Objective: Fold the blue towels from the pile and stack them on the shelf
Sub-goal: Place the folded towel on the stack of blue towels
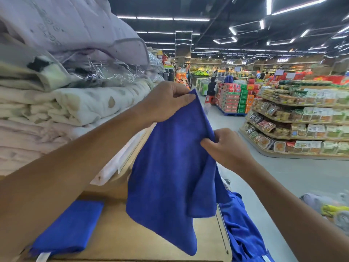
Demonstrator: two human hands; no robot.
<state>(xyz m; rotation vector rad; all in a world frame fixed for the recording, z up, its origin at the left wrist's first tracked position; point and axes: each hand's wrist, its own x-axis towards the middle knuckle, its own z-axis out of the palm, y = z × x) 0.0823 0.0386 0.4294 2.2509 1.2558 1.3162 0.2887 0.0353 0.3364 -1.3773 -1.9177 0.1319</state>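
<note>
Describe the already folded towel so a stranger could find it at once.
Below the stacked bedding on the left runs a wooden shelf. On its near left part lies the folded blue towel, a flat rectangle. Its neighbours are loose: the held towel hangs open, the towel pile lies crumpled right of the shelf.

I'm standing in a supermarket, looking down an aisle of grey floor (283, 176). The dark ceiling (207, 8) is carrying white strip lights (154, 18), all glowing. Folded quilts (75, 104) are piling high on my left, some in clear plastic, above the wooden shelf (120, 239). Curved food shelves (302, 127) are running along the right, packed with goods. Stacked cartons (232, 103) are standing mid-aisle, with a person (211, 87) sitting beside them. The far end is blurring out.
</note>
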